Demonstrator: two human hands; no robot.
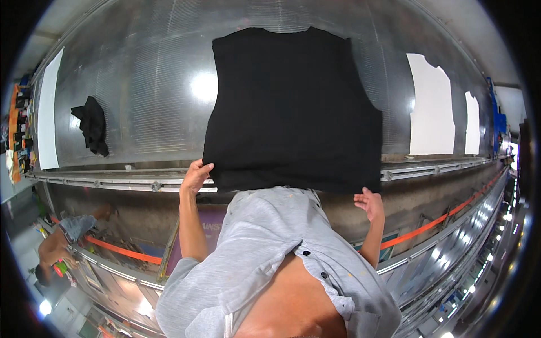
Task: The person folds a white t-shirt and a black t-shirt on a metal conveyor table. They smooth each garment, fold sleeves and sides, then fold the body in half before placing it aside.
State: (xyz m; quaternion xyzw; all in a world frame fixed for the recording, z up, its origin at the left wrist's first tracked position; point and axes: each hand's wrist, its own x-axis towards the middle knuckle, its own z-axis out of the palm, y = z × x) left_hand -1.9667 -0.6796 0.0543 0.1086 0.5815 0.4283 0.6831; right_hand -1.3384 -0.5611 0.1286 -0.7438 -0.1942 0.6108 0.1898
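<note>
A black cut fabric panel (293, 107), shaped like a sleeveless shirt body with a neckline at the far end, lies spread over the grey table in front of me. Its near edge hangs over the table's front rail toward my body. At its near left corner, my left hand (195, 176) pinches the cloth between thumb and fingers. My right hand (371, 204) is just below the near right corner. Its fingers are apart and stretched leftward, with the thumb close to the hem; whether it touches the cloth I cannot tell.
A crumpled black cloth (93, 127) lies on the table at left, beyond it a long white panel (49, 112). Two white panels, a larger (433, 107) and a smaller (472, 124), lie at right. A metal rail (112, 181) edges the table. Another person (59, 245) is behind at left.
</note>
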